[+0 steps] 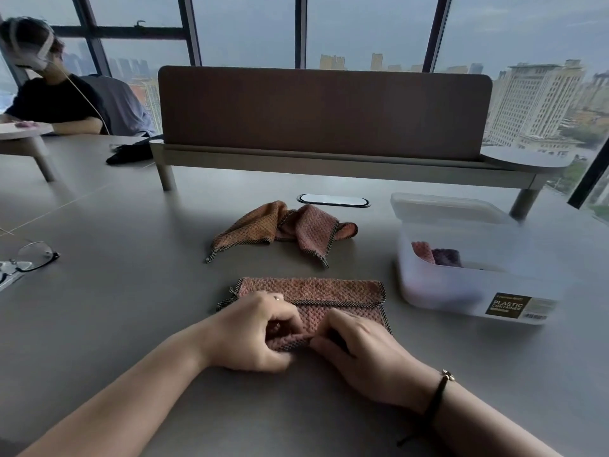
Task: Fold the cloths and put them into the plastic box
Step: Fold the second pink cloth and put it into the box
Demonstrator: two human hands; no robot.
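step: folding pink cloth (309, 293) at 6 o'clock on table (131, 225) | left hand (250, 331) and right hand (359, 351) both pinched its near hem | advice: lift evenly, match edges | plastic box (461, 288) at 3 o'clock

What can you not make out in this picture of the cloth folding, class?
- Head view: the pink waffle cloth's near edge, covered by the left hand and right hand.
- The number of cloths inside the translucent plastic box, hidden by its frosted wall.
- The black-framed glasses, cut off by the left edge.
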